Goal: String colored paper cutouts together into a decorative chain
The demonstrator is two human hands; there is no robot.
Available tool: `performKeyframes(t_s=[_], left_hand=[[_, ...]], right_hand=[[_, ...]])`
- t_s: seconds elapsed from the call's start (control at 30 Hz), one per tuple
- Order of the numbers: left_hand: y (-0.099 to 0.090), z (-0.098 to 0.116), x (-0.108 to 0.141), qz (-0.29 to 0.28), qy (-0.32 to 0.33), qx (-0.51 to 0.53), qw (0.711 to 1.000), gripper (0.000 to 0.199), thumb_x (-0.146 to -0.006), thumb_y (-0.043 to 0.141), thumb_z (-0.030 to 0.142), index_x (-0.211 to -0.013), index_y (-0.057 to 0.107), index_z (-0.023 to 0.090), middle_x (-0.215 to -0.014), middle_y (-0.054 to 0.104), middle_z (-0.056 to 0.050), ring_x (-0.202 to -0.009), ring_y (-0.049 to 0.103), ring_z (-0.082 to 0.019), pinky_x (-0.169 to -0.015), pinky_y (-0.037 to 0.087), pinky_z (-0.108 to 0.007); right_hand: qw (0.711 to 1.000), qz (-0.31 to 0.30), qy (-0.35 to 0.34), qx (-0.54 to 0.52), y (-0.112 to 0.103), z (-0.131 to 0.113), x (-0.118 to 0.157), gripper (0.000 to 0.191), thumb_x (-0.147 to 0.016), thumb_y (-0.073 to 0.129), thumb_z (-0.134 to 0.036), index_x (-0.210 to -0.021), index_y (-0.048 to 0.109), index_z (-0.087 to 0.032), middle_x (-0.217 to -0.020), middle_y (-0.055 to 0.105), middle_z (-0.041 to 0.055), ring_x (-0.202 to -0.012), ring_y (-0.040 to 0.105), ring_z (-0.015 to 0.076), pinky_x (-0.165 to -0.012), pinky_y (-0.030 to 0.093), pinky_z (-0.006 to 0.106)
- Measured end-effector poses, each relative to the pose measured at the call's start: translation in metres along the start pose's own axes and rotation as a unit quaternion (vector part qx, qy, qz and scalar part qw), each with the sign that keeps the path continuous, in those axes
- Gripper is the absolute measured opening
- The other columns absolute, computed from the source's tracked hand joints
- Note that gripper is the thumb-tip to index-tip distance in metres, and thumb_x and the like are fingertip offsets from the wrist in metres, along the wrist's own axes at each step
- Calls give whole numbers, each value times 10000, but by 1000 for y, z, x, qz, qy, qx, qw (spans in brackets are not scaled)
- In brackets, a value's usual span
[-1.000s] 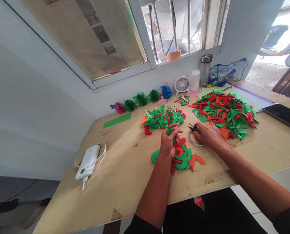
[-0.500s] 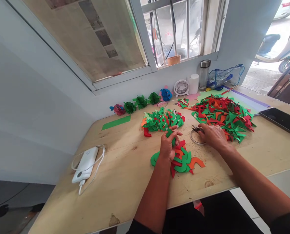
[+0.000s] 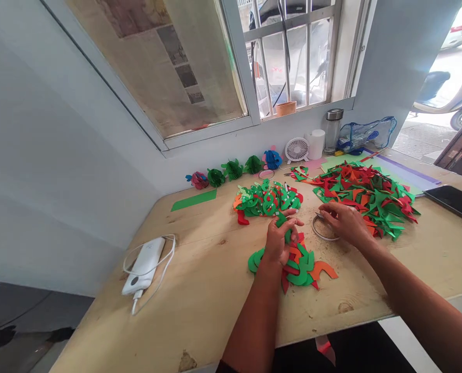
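1. In the head view, the left hand (image 3: 279,241) is above the near edge of the table (image 3: 200,290). Its thumb and index finger are clamped on a green paper piece (image 3: 282,220); the other fingers are a little apart.
2. The right hand (image 3: 345,220) is nearer to the right edge, just beside a thin ring (image 3: 326,239) lying on the wood. Its thumb and fingertips are close together, but I cannot tell what is between them.
3. Under and beside the left hand lies a pile of curved paper shapes (image 3: 303,267), green, red and orange, toward the near edge.
4. Farther from this edge is a pile of green and red shapes with pale marks (image 3: 268,199). To its right, a large heap of paper scraps (image 3: 371,191) reaches toward the far right corner.
5. Near the left edge rests a white power bank (image 3: 143,267) with its white cable (image 3: 164,269). A green strip (image 3: 194,199) is near the far left corner.
6. Along the far edge stand 5 folded paper figures (image 3: 232,169), a small fan (image 3: 297,149), a white cylinder (image 3: 315,144) and a bottle (image 3: 333,132). A black phone (image 3: 454,201) lies at the right edge.
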State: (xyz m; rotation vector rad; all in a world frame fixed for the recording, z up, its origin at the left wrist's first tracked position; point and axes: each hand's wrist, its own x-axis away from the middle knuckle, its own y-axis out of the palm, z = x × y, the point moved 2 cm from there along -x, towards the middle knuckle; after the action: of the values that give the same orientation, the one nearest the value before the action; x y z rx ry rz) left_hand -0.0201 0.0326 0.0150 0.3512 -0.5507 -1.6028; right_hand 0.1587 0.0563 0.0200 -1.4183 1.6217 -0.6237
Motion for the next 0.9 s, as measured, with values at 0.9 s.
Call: performKeyframes(t_s=[0.9], left_hand=[[0, -4, -1, -1, -27, 0, 1000, 333, -660, 666, 288, -960, 634, 149, -663, 606, -4, -397, 381, -33, -418, 315, -202]], right_hand=[[933, -90, 15, -349, 21, -36, -9, 253, -757, 564, -398, -656, 601, -169, -577, 532, -15, -555, 451, 114, -511, 350, 237]])
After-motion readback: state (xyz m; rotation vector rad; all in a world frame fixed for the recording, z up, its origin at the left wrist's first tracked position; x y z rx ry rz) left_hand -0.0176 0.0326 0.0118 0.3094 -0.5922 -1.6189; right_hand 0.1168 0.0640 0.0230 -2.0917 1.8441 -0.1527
